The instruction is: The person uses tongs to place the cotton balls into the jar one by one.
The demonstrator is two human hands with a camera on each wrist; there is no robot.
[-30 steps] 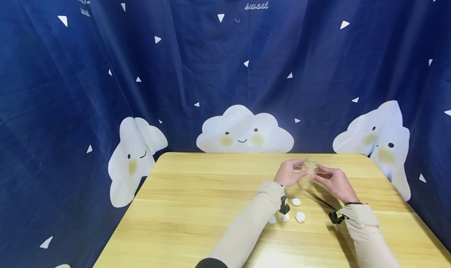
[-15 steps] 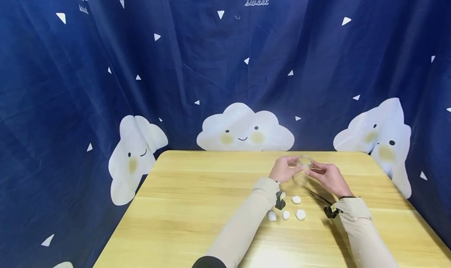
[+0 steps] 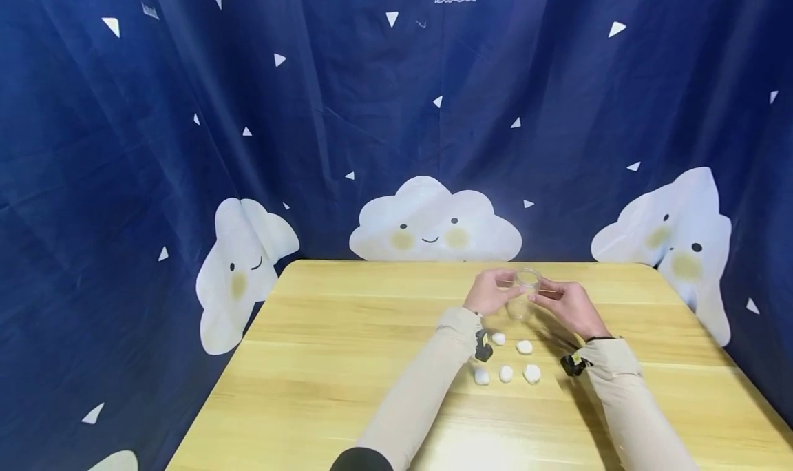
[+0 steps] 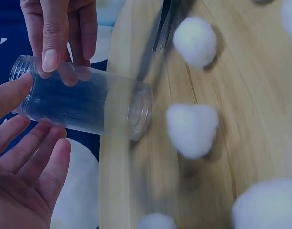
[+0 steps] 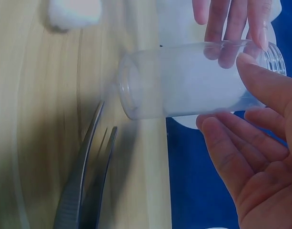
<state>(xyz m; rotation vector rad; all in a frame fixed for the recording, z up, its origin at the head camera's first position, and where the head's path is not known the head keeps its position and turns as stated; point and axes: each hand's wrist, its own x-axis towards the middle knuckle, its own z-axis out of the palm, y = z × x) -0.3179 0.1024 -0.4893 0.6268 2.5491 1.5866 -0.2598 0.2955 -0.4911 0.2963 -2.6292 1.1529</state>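
An uncapped clear jar (image 3: 519,310) stands upright between my two hands near the far right of the table. My left hand (image 3: 492,292) and right hand (image 3: 571,307) both grip it close to its threaded mouth, thumbs on the near side. Nothing shows inside the clear wall of the jar (image 5: 193,78) in the right wrist view. Whether its base touches the wood, I cannot tell. Dark tweezers (image 5: 88,176) lie beside the base, tips apart. Several white cotton balls (image 4: 192,130) are spread on the near side of the jar.
The wooden table (image 3: 347,347) extends left and toward me. Behind it hangs a dark blue curtain (image 3: 372,99) with cloud prints, close to the table's far edge. One cotton ball (image 3: 481,376) lies right beside my left forearm.
Both hands have shifted the jar a little to the left. As my left forearm moved left with it, more of the cotton balls came into view. The head view has tilted slightly downward.
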